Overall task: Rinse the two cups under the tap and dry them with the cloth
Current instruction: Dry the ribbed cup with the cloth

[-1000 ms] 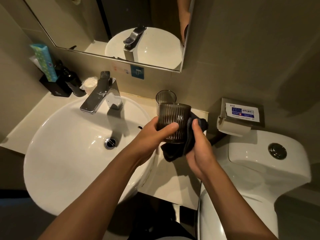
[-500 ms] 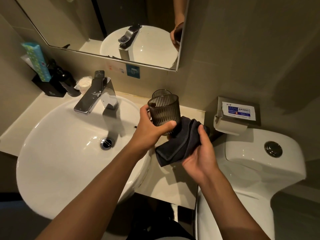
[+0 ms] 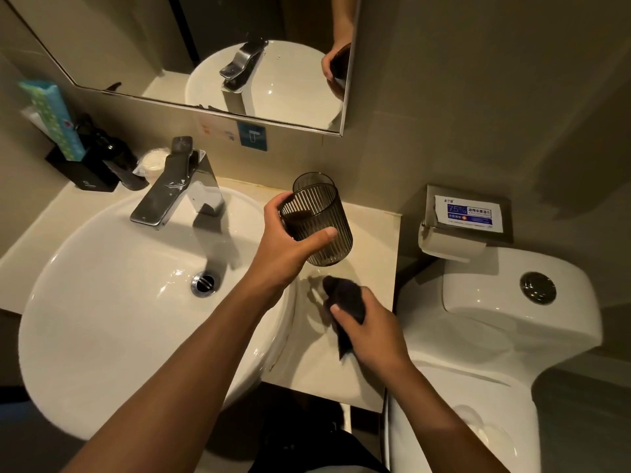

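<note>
My left hand [image 3: 285,245] grips a dark ribbed see-through cup [image 3: 322,227], held tilted above the counter just right of the basin. Behind it a second matching cup [image 3: 311,180] stands on the counter by the wall, mostly hidden. My right hand [image 3: 370,327] is closed on a bunched dark cloth [image 3: 346,298], low over the counter and below the held cup, apart from it. The chrome tap [image 3: 177,189] stands at the back of the white basin [image 3: 112,302]; no water shows running.
A toilet [image 3: 495,322] sits close on the right, with a paper holder [image 3: 454,233] on the wall above it. A black holder with a green tube [image 3: 51,119] and dark bottles stand at the counter's back left. A mirror [image 3: 239,56] hangs above.
My right hand has pulled the cloth off the cup and dropped down toward the counter, bunching it. My left hand has lifted and tilted the cup.
</note>
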